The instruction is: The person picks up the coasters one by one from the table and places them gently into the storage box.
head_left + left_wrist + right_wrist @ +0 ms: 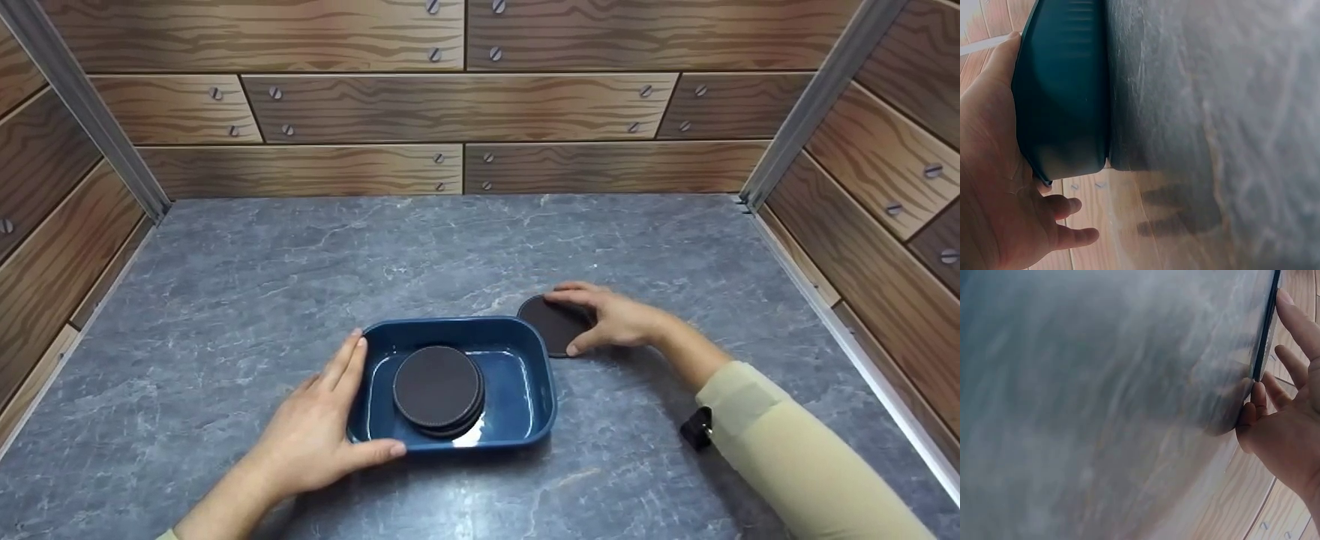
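A blue rectangular baking dish [517, 382] stands on the table. Inside it, left of centre, lies a stack of round dark brown coasters [437, 386] with stitched edges. My left hand [319, 424] rests against the dish's left side, its fingers straight along that rim and the thumb over the near rim. In the left wrist view the thumb lies at the rim of the dish [1064, 84]. Just beyond the dish's right far corner, my right hand [611, 319] grips another dark coaster [551, 326] at its edge, between thumb and fingers. This coaster appears edge-on as a thin dark line in the right wrist view.
The table top [337, 255] has a grey marbled surface. Wood-patterned panels [457, 109] close it in at the back and both sides, with metal corner posts [817, 105]. A small black device [697, 429] is strapped at the right sleeve's cuff.
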Demonstrator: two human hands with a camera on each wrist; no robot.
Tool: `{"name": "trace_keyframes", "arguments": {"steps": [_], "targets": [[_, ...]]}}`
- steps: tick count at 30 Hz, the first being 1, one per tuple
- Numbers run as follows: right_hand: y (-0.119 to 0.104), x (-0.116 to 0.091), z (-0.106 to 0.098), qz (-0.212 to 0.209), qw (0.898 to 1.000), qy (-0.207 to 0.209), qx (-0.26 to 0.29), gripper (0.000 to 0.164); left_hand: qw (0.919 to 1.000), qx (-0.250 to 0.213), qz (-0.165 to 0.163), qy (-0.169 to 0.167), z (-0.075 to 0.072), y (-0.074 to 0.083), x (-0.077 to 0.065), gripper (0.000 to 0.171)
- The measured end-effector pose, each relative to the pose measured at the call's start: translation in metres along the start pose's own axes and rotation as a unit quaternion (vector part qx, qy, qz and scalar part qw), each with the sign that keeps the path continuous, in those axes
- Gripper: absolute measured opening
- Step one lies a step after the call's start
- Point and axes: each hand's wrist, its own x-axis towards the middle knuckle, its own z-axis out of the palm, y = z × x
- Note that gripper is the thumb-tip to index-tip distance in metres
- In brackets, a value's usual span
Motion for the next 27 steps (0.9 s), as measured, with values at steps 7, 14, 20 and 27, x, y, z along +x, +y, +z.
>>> {"name": "trace_keyframes", "arguments": {"steps": [7, 14, 20, 27], "targets": [[-0.0064, 0.0003, 0.0008, 0.007, 1.000, 0.006, -0.010, 0.090, 1.0000, 0.000, 0.007, 0.007, -0.0008, -0.0002, -0.0010, 0.132], [-0.0081, -0.0004, 0.0033, 0.020, 0.999, 0.028, 0.012, 0.094, 1.0000, 0.000, 0.004, 0.005, -0.0003, 0.0001, -0.0009, 0.133], [-0.0068, -0.0035, 0.0048, 0.036, 0.998, 0.056, 0.005, 0.100, 1.0000, 0.005, 0.004, 0.005, -0.0001, 0.0002, -0.0005, 0.133], [-0.0045, -0.0090, 0.0004, 0.021, 0.997, 0.067, -0.010, 0.092, 1.0000, 0.004, 0.003, 0.003, -0.0009, 0.0002, -0.0002, 0.134]]}}
